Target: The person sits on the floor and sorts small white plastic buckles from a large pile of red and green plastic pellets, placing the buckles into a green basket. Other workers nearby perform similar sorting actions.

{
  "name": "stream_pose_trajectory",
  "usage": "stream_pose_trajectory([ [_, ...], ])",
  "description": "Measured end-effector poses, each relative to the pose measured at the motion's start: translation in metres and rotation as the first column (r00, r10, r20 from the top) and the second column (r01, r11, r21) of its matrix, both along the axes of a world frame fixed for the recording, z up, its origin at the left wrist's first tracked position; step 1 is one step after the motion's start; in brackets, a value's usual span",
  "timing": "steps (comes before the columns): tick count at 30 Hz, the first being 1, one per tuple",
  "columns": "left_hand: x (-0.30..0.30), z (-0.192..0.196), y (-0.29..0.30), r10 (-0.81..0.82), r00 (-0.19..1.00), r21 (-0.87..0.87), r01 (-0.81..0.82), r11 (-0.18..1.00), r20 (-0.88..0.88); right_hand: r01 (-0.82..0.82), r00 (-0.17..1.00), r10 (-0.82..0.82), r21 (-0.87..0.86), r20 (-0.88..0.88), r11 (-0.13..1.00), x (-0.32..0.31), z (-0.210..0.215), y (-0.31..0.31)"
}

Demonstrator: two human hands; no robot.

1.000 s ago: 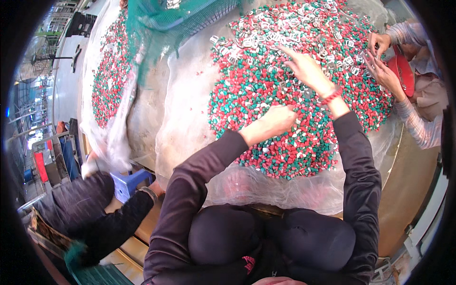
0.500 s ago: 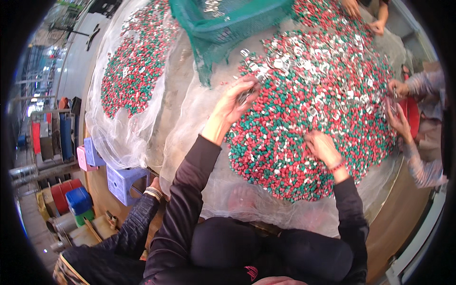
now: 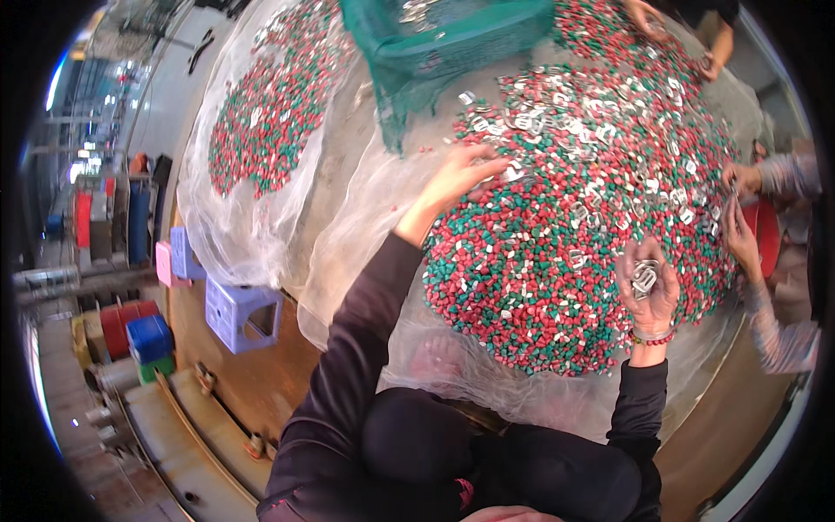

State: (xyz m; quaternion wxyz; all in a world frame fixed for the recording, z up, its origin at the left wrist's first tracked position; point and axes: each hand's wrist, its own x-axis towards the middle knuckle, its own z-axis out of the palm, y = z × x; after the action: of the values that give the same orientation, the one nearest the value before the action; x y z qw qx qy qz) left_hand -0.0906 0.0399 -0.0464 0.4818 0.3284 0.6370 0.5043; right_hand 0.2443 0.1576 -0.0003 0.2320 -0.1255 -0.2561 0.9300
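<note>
- The left hand [image 3: 461,178] reached far out at the end of a stretched dark-sleeved arm, fingers spread loosely and laid down on the heap of red and green pellets [image 3: 557,261]; whether it pinched anything under the fingertips could not be told
- Just beyond that hand's fingertips lay a scatter of silver metal pieces [image 3: 557,122] mixed into the top of the heap, some touching the fingers
- Beyond and slightly left of the left hand stood a green mesh basket [image 3: 452,43], with more silver pieces showing inside it
- The right hand [image 3: 648,283] was held up above the near side of the heap, palm up and fingers curled in, cupping a small clutch of silver pieces [image 3: 644,278]
- A red bead bracelet [image 3: 651,337] circled the wrist just below that hand
- The heap sat on a clear plastic sheet [image 3: 365,226] that bunched up in folds on the near side of both hands
- Well to the left of the left hand, a second pile of red and green pellets [image 3: 270,113] lay on its own sheet
- To the right of the right hand, another person's two hands [image 3: 739,209] worked at the far edge of the same heap, next to a red tub [image 3: 770,235]
- Beyond the heap, a third person's hand [image 3: 644,17] touched the pellets
- Left of the stretched arm, a pale purple stool [image 3: 243,313] stood on the brown floor
</note>
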Motion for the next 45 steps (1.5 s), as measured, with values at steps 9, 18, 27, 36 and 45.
stream_pose_trajectory([
  [9, 0.067, 0.05, -0.013, -0.227, 0.851, -0.07, 0.293, 0.954, 0.473, -0.224, 0.902, 0.282, -0.202, 0.328, 0.953, -0.019, -0.017, -0.048],
  [18, 0.086, 0.057, 0.003, -0.653, 0.757, -0.06, 0.652, 0.756, 0.007, -0.082, 0.911, 0.18, -0.264, 0.371, 0.961, -0.022, -0.025, -0.063],
  [27, 0.084, 0.053, -0.027, -0.311, 0.813, 0.074, 0.395, 0.916, -0.492, -0.171, 0.857, 0.169, -0.042, 0.488, 0.984, -0.057, -0.016, -0.066],
  [36, 0.098, 0.061, -0.037, -0.426, 0.576, 0.003, 0.597, 0.802, -0.697, -0.116, 0.852, 0.065, 0.067, 0.52, 0.991, -0.04, -0.035, -0.081],
  [45, 0.119, 0.092, -0.039, -0.456, 0.506, -0.052, 0.626, 0.778, -0.732, -0.18, 0.883, 0.008, 0.321, 0.47, 0.93, -0.035, -0.017, -0.095],
])
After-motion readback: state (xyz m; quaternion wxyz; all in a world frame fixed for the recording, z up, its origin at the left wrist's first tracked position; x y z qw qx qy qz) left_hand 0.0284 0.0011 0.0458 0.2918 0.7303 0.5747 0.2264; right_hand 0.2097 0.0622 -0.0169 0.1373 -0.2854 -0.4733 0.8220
